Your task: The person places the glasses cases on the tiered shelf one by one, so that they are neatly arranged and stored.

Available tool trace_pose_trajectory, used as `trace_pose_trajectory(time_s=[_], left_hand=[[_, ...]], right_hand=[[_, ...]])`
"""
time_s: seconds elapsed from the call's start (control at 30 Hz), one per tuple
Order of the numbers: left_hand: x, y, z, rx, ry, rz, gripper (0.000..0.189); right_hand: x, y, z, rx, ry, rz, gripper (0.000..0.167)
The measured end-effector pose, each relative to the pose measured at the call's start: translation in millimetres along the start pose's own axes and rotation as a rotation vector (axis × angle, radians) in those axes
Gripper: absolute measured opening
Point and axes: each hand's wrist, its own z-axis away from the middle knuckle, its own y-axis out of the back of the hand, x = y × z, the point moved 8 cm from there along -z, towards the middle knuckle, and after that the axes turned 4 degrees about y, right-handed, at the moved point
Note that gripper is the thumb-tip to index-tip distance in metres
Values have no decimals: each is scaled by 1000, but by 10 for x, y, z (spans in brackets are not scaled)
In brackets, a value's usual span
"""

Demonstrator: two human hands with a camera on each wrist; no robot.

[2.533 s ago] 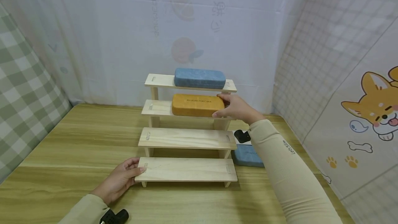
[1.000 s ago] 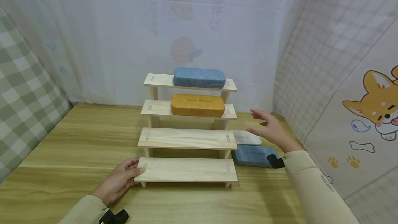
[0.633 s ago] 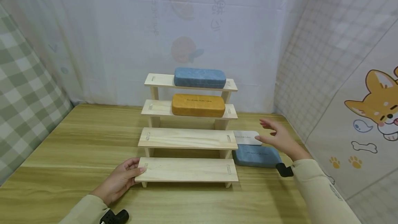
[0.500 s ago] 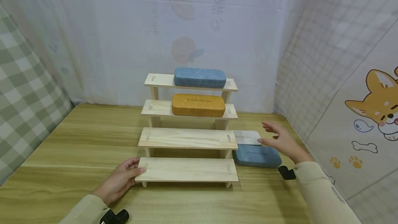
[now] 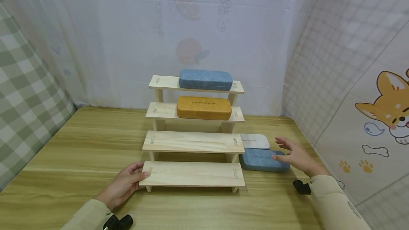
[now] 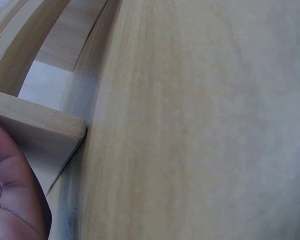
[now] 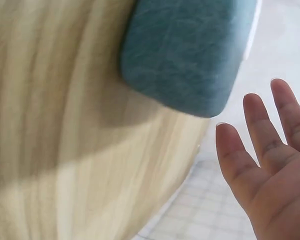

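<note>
A stepped wooden display stand [image 5: 195,174] occupies the middle of the table. My left hand [image 5: 121,186] grips the left end of its lowest step, thumb on top; the left wrist view shows fingers [image 6: 10,175] against the wood. A blue glasses case [image 5: 205,80] lies on the top step, and a yellow glasses case [image 5: 203,108] on the step below. My right hand [image 5: 297,157], empty with fingers spread, hovers at the right end of another blue glasses case [image 5: 260,164] on the table. Behind that one, a white glasses case [image 5: 255,141] is partly hidden by the stand.
The wooden table [image 5: 86,144] extends around the stand. A white curtain [image 5: 112,45] hangs behind it, a green checked cloth [image 5: 28,91] at the left, and a printed cloth with a cartoon dog [image 5: 390,105] at the right.
My right hand has let go of the yellow glasses case, leaving it on the second step from the top, and moved right and down to the blue case. My left hand stays on the stand.
</note>
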Motion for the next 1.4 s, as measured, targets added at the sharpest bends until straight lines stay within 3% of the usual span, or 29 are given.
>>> trace_pose_trajectory(time_s=[0.27,0.7,1.4], left_hand=[[-8,6,-9,4,1,3,65],[-2,2,-10,1,-3,13,64],[-18,12,-14,6,-7,2,62]], right_hand=[[170,-62,61,-52,-37,-11,87],[401,-145,131,-68,-89,18,91],[490,-147,95,-82,-50,22,89]])
